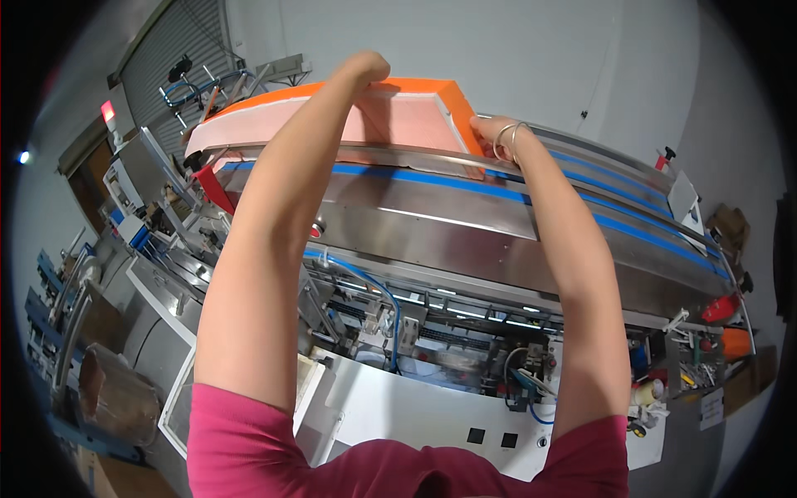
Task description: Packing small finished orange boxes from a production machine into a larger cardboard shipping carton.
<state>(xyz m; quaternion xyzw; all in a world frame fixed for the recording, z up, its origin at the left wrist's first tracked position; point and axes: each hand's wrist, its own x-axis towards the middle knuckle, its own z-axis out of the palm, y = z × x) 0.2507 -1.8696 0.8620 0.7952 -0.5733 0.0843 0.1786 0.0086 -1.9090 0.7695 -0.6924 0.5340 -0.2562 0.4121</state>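
Well apart from each other, my two hands are both at the orange-and-pink block [415,116]: the left hand [368,66] bends over its upper edge, and the right hand [495,135] sits at its right end, fingertips against the orange side. I cannot tell how firmly either one grips, since the left fingers drop behind the top and the right ones are partly hidden. Having one hand above and one at the end probably steadies something so long, the first against tipping, the second against sliding. Two bangles [508,143] circle my right wrist. The block stands on edge atop the machine, leaning a little, behind a slim metal rail [398,156] that crosses its lower face, presumably there to stop it toppling toward me. Just below, blue strips [415,177] run along the bed, perhaps for smooth travel. Nearer my body come a steel cover [415,212], a red button [316,230] on its front within easy reach, a looping blue hose [397,319], and a white panel [432,415]. Off to the left, a red lamp [108,111] glows, mounted high, likely for visibility.
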